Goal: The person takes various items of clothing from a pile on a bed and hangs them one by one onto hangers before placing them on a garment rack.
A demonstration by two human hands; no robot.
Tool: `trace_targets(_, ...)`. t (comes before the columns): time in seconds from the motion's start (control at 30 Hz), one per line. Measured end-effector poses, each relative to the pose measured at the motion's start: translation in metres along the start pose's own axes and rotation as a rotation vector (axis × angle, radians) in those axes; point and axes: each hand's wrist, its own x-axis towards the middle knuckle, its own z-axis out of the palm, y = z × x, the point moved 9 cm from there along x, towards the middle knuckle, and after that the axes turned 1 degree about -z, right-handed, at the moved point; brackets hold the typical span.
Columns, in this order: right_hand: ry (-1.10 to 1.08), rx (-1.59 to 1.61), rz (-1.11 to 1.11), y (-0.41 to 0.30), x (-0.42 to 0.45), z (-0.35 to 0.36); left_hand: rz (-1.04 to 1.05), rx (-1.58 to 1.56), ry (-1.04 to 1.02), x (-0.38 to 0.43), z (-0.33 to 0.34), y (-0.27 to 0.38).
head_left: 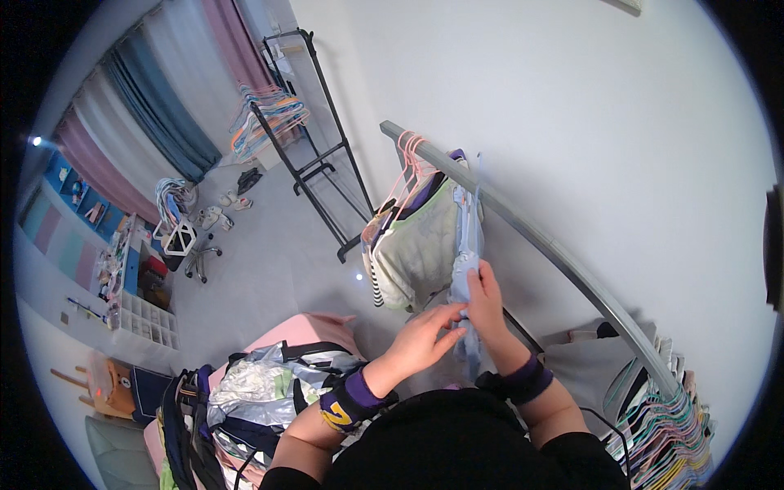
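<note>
A light blue garment (pixel 463 272) hangs lengthwise on a light blue hanger (pixel 470 214) at the grey metal rail (pixel 539 236). The hanger's hook shows above the rail, and I cannot tell whether it rests on it. My right hand (pixel 488 303) is closed around the garment's near side. From the left, my left hand (pixel 429 337) reaches the same cloth with its fingertips and thumb; whether they pinch it is unclear. Just beyond, a pale grey-green top (pixel 416 245) and other clothes hang on pink hangers (pixel 411 159).
A heap of clothes (pixel 263 380) covers part of a pink-covered surface (pixel 300 331) at lower left. Many-coloured hangers (pixel 667 435) with clothes crowd the rail's near end. A black clothes rack (pixel 331 159) stands beyond, bearing hangers (pixel 269 119). An office chair (pixel 184 245) is farther left.
</note>
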Motion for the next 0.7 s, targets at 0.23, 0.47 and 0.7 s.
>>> trace_targets(0.23,-0.035,-0.133,-0.121,0.074,0.063,0.065,-0.257,0.096,0.178,0.023,-0.018,-0.094)
trace_targets(0.47,-0.086,-0.236,-0.212,0.084,0.100,0.102,-0.324,0.276,0.269,0.044,-0.039,-0.142)
trace_targets(0.7,-0.173,-0.169,-0.266,0.075,0.132,0.139,-0.356,0.444,0.366,0.053,-0.071,-0.173)
